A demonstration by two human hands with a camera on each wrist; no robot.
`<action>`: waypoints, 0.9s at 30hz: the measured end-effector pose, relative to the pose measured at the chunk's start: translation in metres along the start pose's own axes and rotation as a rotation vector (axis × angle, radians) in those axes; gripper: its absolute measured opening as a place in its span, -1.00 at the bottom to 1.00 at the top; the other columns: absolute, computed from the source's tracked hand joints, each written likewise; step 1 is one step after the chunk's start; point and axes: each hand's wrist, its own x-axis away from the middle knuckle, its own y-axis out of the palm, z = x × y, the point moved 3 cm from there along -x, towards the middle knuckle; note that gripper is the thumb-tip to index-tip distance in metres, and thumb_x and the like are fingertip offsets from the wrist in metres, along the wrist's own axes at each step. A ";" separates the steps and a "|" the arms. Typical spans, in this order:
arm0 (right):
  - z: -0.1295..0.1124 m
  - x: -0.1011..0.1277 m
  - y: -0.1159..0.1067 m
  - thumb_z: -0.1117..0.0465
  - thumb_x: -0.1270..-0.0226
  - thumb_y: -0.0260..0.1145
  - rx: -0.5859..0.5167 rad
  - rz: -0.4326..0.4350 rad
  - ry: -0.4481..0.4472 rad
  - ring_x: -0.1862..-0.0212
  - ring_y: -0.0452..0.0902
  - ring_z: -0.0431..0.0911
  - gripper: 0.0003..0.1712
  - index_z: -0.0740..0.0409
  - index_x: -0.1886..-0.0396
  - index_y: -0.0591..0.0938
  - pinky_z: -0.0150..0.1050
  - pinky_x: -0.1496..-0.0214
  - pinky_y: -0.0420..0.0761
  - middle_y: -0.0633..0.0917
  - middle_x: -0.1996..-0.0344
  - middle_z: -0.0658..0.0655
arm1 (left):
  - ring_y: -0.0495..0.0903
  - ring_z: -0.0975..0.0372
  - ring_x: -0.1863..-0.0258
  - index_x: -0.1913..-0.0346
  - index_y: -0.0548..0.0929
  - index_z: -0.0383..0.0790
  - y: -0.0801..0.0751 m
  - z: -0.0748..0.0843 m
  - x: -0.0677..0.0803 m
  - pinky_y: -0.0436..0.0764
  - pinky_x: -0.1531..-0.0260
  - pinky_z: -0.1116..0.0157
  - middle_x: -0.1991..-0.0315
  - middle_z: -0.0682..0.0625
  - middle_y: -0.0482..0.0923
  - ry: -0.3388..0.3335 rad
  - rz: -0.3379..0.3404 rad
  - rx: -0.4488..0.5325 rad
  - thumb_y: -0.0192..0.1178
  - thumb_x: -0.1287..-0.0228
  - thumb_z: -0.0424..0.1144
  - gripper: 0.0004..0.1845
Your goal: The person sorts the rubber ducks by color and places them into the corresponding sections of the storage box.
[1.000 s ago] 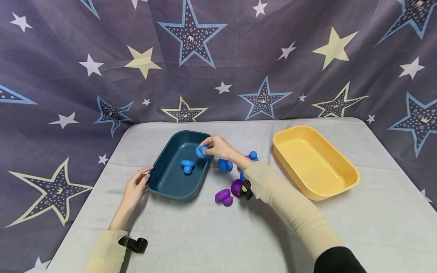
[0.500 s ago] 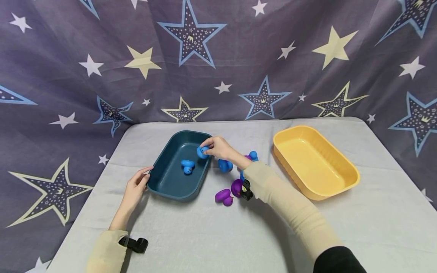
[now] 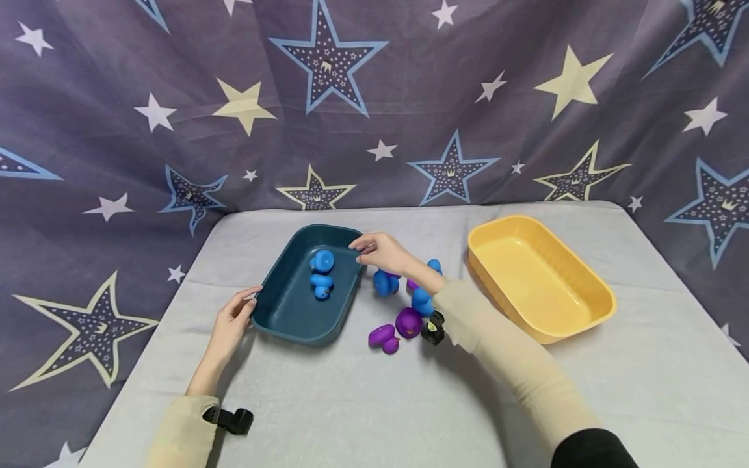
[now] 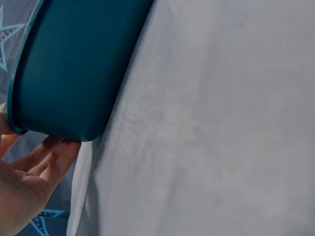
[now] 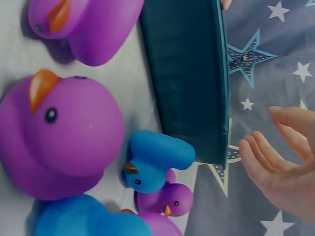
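Two blue rubber ducks, one (image 3: 322, 261) behind the other (image 3: 322, 286), lie inside the dark teal basin (image 3: 289, 315). My left hand (image 3: 229, 324) holds the basin's near left side; the left wrist view shows its thumb at the rim and fingers (image 4: 59, 160) against the outer wall. Over the basin's right rim, my right hand (image 3: 383, 253) has its fingers apart and holds nothing. Right of the basin, purple ducks (image 3: 409, 322) and blue ducks (image 3: 386, 283) form a loose group on the cloth, partly covered by my right arm.
A yellow basin (image 3: 538, 279) stands on the right of the table, with nothing seen inside it. Grey cloth (image 3: 351, 409) covers the tabletop. Behind it hangs a dark curtain (image 3: 380, 97) printed with stars.
My right hand has let go of a blue duck, which now lies in the teal basin behind the first one. The hand has drawn slightly right. My left hand has stayed put.
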 end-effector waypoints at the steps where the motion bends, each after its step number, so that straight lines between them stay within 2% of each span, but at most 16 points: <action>1: -0.001 0.002 -0.001 0.39 -0.20 0.19 0.003 -0.003 -0.010 -0.04 0.48 0.11 -0.64 0.34 -0.02 0.55 -0.20 -0.04 0.50 0.55 -0.01 0.36 | 0.49 0.49 0.34 -0.15 0.43 -0.37 0.000 0.000 0.000 0.48 0.43 0.53 0.30 0.38 0.50 0.000 0.001 0.001 -0.06 -0.40 -0.18 -0.60; 15: -0.004 0.025 -0.013 0.32 -0.23 0.18 0.041 0.055 -0.090 -0.03 0.49 0.08 -0.66 0.29 -0.02 0.56 -0.19 -0.01 0.52 0.55 -0.03 0.26 | 0.48 0.48 0.37 -0.15 0.43 -0.37 0.001 -0.002 0.000 0.48 0.44 0.52 0.31 0.37 0.51 -0.001 0.011 -0.001 -0.07 -0.40 -0.18 -0.61; 23: -0.001 0.039 -0.017 0.39 -0.20 0.18 0.126 0.083 -0.183 -0.01 0.48 0.17 -0.69 0.39 0.05 0.57 -0.06 -0.01 0.52 0.58 0.05 0.30 | 0.47 0.46 0.40 -0.14 0.44 -0.38 0.000 -0.001 -0.001 0.48 0.46 0.52 0.32 0.35 0.51 0.010 0.013 0.002 -0.07 -0.40 -0.20 -0.62; 27: -0.001 0.047 -0.019 0.37 -0.22 0.18 0.154 0.076 -0.191 0.00 0.47 0.17 -0.70 0.37 0.04 0.57 -0.05 -0.02 0.51 0.58 0.06 0.29 | 0.47 0.46 0.40 -0.14 0.44 -0.37 0.000 0.000 -0.001 0.48 0.45 0.52 0.33 0.37 0.51 0.006 0.017 -0.011 -0.07 -0.39 -0.20 -0.62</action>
